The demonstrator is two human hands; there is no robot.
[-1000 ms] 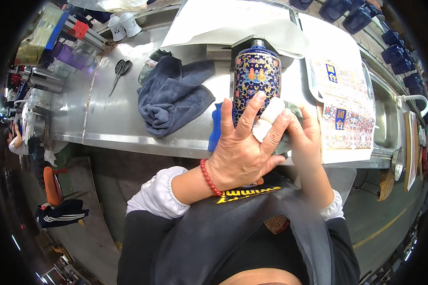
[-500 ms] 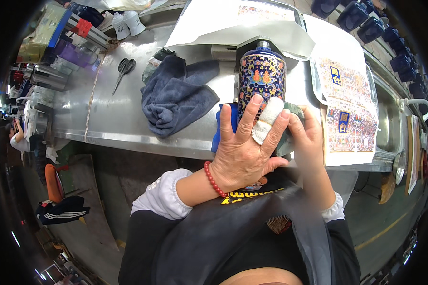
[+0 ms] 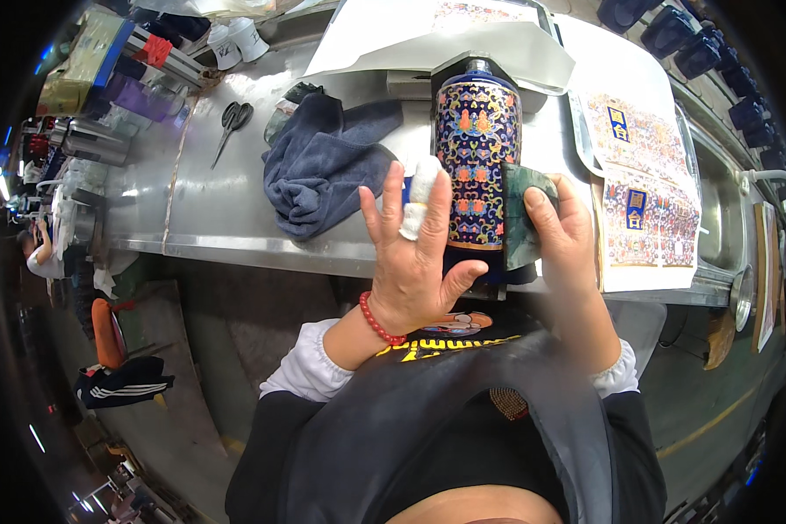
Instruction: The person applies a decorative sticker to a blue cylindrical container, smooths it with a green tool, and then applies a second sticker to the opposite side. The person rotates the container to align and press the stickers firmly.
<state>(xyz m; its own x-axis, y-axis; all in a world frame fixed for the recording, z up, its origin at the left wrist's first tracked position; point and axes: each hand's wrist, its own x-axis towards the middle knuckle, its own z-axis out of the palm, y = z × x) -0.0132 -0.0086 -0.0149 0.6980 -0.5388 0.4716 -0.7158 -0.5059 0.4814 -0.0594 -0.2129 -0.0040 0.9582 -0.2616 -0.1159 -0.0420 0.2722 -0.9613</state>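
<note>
A dark blue bottle (image 3: 476, 131) with a colourful floral pattern lies in a dark holder, its neck pointing away from me. My right hand (image 3: 566, 223) pinches a flat, dark green flexible piece (image 3: 517, 240) between thumb and fingers, its edge against the bottle's right side. At the bottle's lower left is my left hand (image 3: 415, 271), fingers spread and nothing gripped. One of its fingers wears a white wrap (image 3: 424, 188); red beads circle the wrist. Whether its fingertips touch the bottle, I cannot tell.
A crumpled grey-blue towel (image 3: 327, 166) and black scissors (image 3: 231, 127) lie on the metal bench to the left. Printed pattern sheets (image 3: 651, 231) lie at right, before a sink (image 3: 725, 210). Dark blue bottles (image 3: 699, 52) stand at upper right. Another person (image 3: 44, 258) is far left.
My left hand has moved left off the bottle's front, uncovering its pattern. My right hand has brought the green piece up against the bottle's right side.
</note>
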